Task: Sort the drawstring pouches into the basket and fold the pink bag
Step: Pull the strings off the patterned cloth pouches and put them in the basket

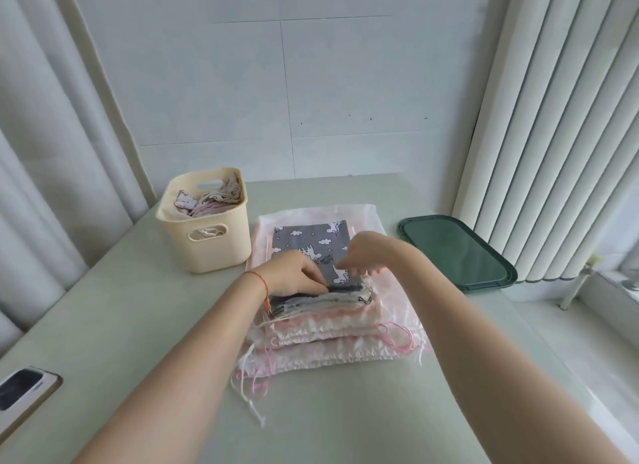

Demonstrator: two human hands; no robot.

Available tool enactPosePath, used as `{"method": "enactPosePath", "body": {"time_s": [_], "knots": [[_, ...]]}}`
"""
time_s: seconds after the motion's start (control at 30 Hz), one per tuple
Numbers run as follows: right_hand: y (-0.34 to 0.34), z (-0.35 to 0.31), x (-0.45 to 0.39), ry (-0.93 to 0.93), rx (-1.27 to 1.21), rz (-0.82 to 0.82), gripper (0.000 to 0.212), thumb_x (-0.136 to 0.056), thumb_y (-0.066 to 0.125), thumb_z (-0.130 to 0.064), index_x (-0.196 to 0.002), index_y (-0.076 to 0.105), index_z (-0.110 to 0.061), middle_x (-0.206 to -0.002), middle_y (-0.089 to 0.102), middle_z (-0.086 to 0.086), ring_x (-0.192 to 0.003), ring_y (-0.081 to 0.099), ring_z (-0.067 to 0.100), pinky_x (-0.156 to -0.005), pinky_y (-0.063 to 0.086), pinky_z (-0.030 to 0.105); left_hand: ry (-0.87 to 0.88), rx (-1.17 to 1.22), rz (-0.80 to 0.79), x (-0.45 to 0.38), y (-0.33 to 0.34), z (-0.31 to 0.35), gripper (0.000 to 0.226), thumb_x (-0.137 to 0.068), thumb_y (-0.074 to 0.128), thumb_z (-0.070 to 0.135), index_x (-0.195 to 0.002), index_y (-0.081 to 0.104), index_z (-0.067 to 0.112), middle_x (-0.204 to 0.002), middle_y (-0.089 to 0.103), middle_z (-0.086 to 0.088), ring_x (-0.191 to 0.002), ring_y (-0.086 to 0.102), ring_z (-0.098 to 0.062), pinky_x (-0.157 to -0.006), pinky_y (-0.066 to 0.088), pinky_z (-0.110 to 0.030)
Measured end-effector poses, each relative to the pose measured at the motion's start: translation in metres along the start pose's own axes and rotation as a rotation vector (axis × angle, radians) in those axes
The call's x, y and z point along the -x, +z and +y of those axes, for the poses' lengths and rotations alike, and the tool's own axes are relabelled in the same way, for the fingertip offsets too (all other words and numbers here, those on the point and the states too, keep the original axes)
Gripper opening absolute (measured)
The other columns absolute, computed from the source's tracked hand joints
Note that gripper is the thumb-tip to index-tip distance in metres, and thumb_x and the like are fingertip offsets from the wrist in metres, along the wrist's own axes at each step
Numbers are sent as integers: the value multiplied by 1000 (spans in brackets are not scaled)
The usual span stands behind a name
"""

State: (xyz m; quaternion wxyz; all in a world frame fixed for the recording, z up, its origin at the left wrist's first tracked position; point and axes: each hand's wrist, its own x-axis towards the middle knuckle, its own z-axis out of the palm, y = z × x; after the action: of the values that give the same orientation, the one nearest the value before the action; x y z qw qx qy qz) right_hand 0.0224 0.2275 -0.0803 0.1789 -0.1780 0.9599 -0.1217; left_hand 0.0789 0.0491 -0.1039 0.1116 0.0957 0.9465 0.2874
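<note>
Both my hands, left hand [294, 273] and right hand [363, 252], pinch the grey unicorn-print fabric pouch [307, 237] on the pale green tabletop [345, 429]; white curtains [553, 117] hang right of them.

Bare counter [311, 429] is lying open in front of the pouch stack [321, 311], so near-side access is wide. Basket [207, 235] is standing just left of the stack, with a narrow gap between them. Green lid [456, 252] is sitting right, apart from the stack. Phone [24, 394] is occupying the near-left edge. Curtains are closing in on both sides, and the wall is blocking the far edge.
</note>
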Motion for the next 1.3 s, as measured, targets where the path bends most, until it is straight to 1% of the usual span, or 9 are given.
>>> {"method": "enactPosePath", "body": {"time_s": [0.17,0.3,0.43,0.63,0.73,0.87,0.97,1.13,1.3], "knots": [[-3,0,18,-142,99,17,28,-83,66,-38,-80,71,-10,-75,62,5,-68,53,18,-62,42,28,-1,27,363,2,6,5,8,-85,68,22,-83,75,19,-76,69,7,-78,64,-17,-71,47,-26],[3,3,15,-99,-47,287,25,-88,55,-15,-63,52,-14,-65,49,4,-68,45,23,-49,31,26,20,79,414,7,0,-3,14,-81,75,32,-92,73,23,-83,67,13,-79,60,-6,-72,44,-18],[6,7,10,-97,-158,348,39,-94,58,-24,-60,42,-15,-61,43,3,-59,43,21,-48,27,28,-27,-6,546,17,-7,-28,12,-86,72,28,-92,75,19,-88,67,6,-82,59,-12,-78,44,-25],[17,14,10,-127,-556,259,38,-96,60,-32,-66,50,-10,-55,34,2,-47,31,17,-47,30,24,-170,-61,402,20,-5,-53,33,-93,60,39,-65,58,22,-63,56,6,-67,53,-18,-69,44,-32],[21,15,11,-151,-826,269,34,-100,52,-18,-67,55,-11,-55,42,5,-47,38,19,-53,40,31,-194,-52,427,15,-3,-54,27,-97,54,36,-75,57,20,-69,55,6,-75,54,-22,-68,39,-32],[22,17,8,-81,-982,347,27,-98,42,2,-105,66,-8,-67,53,6,-47,48,16,-47,44,24,-186,207,452,6,0,-53,14,-98,55,28,-90,59,17,-71,55,5,-69,54,-20,-59,37,-27],[24,24,2,-61,-913,430,30,-95,43,4,-111,66,-5,-71,61,6,-50,55,17,-49,47,23,-169,365,591,4,0,-57,21,-97,57,27,-100,66,8,-72,57,5,-67,52,-15,-58,37,-26],[40,36,-3,-3,-642,616,13,-95,56,-13,-91,68,-9,-68,68,3,-48,59,12,-52,46,22,-154,399,686,11,7,-63,34,-95,60,37,-90,69,5,-83,69,-15,-60,47,-5,-57,34,-16],[43,39,-6,52,-599,659,18,-96,53,-19,-88,64,-7,-73,66,2,-66,56,18,-60,41,25,-147,252,744,17,2,-70,57,-95,57,42,-56,40,5,-53,34,-7,-56,32,-21,-56,30,-33]]}}
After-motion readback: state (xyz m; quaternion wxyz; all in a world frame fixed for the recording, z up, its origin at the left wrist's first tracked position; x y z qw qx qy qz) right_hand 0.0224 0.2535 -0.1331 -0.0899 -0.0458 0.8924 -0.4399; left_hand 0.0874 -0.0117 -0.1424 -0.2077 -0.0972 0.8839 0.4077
